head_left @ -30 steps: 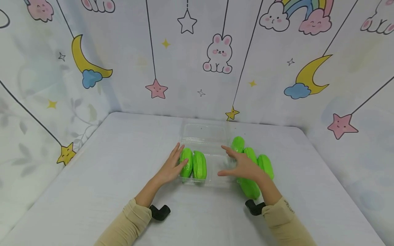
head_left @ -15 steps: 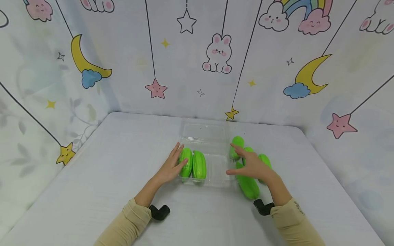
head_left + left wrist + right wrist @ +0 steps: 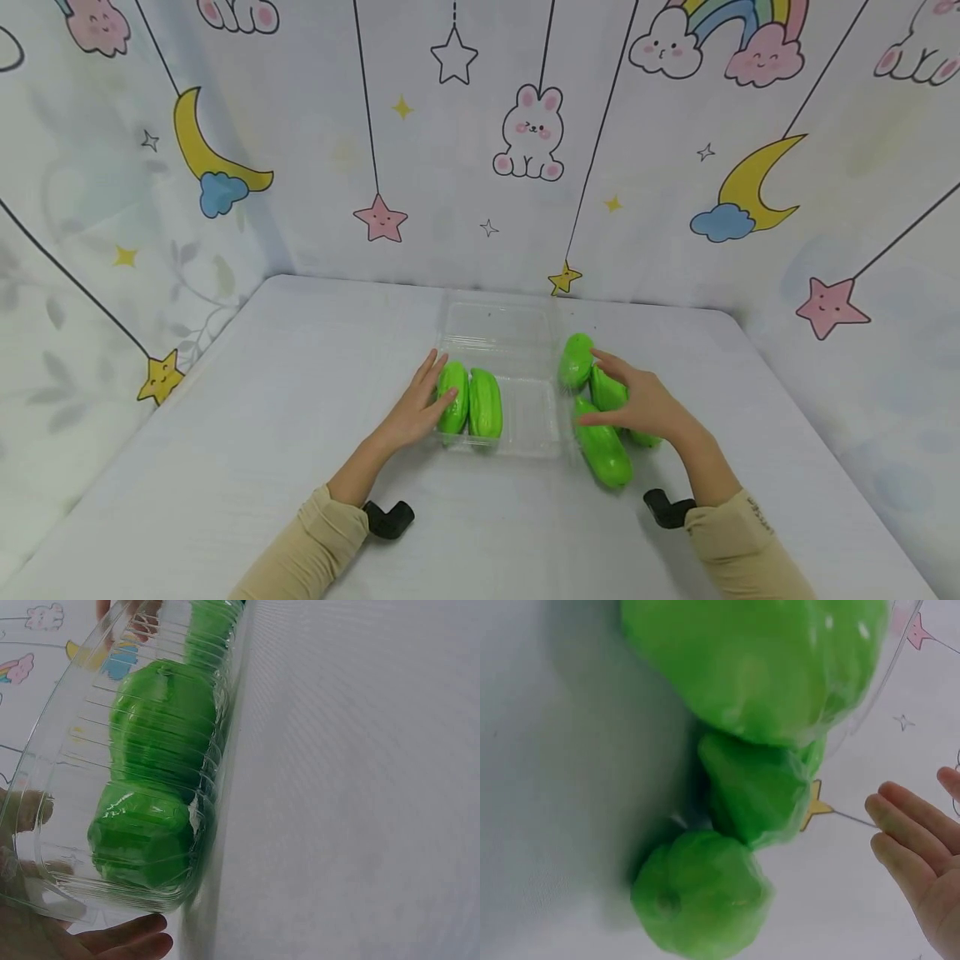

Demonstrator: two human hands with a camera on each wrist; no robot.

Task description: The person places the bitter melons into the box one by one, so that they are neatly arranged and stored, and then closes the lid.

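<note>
On the white worktop [image 3: 225,500] sits a clear plastic clamshell [image 3: 532,417], its lid [image 3: 498,323] laid back. My left hand [image 3: 411,410], fingers extended, is at the clamshell's left side; my right hand [image 3: 651,408], fingers and thumb spread, hovers right of it. Two green gourds [image 3: 486,406] lie in the clamshell's left half, four loose gourds [image 3: 606,454] just right of it.

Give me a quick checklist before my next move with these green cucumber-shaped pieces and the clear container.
1. Lid open: ok, folded back.
2. Room in the clear container: ok, right side bare.
3. Inside pieces: ok, two lie side by side.
4. Loose pieces within reach: likely ok, four lie by the right hand.
5. Right hand free: ok, holding nothing.
6. Left hand steadying the container: cannot tell; it is at the left side.
</note>
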